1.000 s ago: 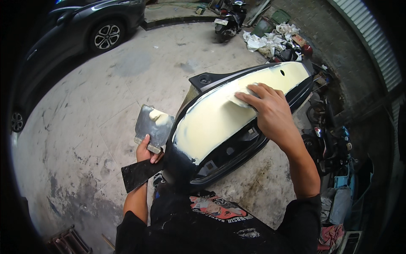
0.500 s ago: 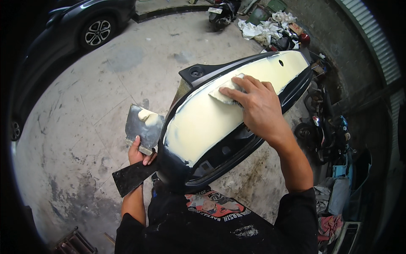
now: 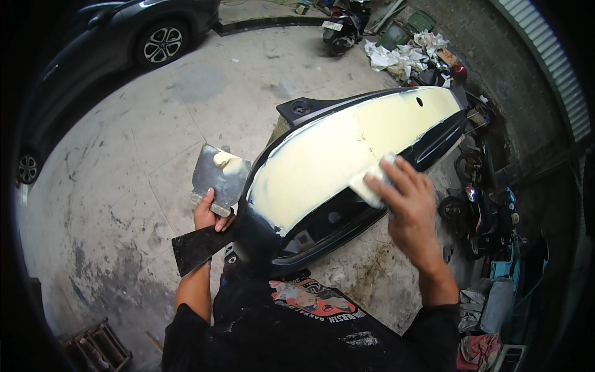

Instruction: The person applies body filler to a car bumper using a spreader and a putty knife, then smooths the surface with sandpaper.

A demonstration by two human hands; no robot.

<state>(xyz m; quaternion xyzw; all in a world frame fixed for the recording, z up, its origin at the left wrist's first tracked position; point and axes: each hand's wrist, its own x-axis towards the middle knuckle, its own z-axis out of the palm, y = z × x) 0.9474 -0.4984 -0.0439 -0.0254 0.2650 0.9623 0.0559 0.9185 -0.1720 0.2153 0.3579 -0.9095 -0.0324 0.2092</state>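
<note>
A long black panel (image 3: 263, 253), shaped like a car door trim, lies slantwise in front of me. Cream filler (image 3: 322, 161) coats most of its upper face, with a small dark hole near the far end. My right hand (image 3: 412, 214) grips a pale, filler-smeared spreader (image 3: 368, 188), blurred by motion, at the coating's near edge. Beyond the panel's left end, my left hand (image 3: 211, 214) holds a grey mixing plate (image 3: 214, 183), thumb on top. A lump of filler (image 3: 224, 161) sits on the plate. Over my left wrist reaches a flat black flap (image 3: 197, 249).
A dark car (image 3: 118, 43) stands at the far left. At the back are a motorcycle (image 3: 344, 31) and a heap of crumpled paper (image 3: 409, 53). Another motorcycle (image 3: 480, 211) and cloths (image 3: 478, 351) line the right side. A slatted rack (image 3: 98, 347) is at lower left.
My right hand has drawn the spreader toward me and slightly right, from the middle of the coating to its near edge. The whole view has shifted a little; my left hand still holds the plate.
</note>
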